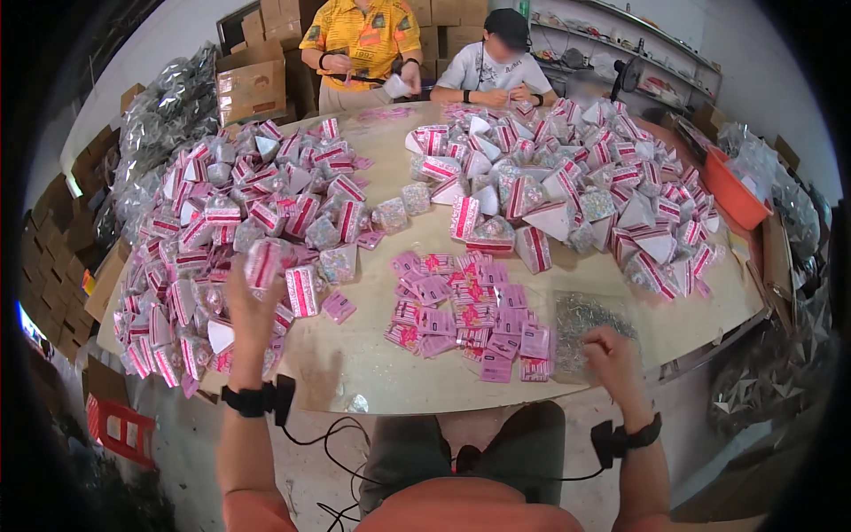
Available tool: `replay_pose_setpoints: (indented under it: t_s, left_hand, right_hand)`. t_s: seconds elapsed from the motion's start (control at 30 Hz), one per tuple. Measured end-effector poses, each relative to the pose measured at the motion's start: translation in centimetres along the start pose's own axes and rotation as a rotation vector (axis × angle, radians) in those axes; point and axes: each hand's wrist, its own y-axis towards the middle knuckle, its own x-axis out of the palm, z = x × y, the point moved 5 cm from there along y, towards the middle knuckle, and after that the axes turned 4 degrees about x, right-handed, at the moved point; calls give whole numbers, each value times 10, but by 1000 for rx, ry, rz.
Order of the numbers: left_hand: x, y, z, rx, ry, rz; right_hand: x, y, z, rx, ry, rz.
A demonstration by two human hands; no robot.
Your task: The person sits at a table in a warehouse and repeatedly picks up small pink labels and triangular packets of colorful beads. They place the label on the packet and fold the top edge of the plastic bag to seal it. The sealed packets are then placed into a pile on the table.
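My left hand (252, 306) is raised over the left pile, its fingers closed round a pink-and-white wedge-shaped package (263, 264) that looks like a cake slice, slightly blurred by motion. Beneath and around it lies a heap of the same clear-sided wedge packages (222, 211). My right hand (613, 359) is by the front edge of a shallow clear tray (564, 359) of small thin metal pieces (592, 315). Its fingers are curled together, and whatever they may hold is too small to make out. Between my hands, small pink printed cards (434, 321) lie spread on the table.
A second heap of wedge packages (532, 182) covers the table's (381, 381) right side. Across it are a person in a yellow shirt (363, 40) and a seated person in a black cap (505, 31). An orange tub (737, 191) stands right; cartons (253, 84) stand behind.
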Motion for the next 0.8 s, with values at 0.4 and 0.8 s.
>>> replay_pose_setpoints:
  t_s: [0.4, 0.8]
  left_hand:
    - [95, 45, 71, 156, -210, -505]
    - [225, 73, 87, 672, 370, -517]
  right_hand:
    - [13, 27, 25, -158, -641, -91]
    - [-5, 26, 29, -167, -341, -41]
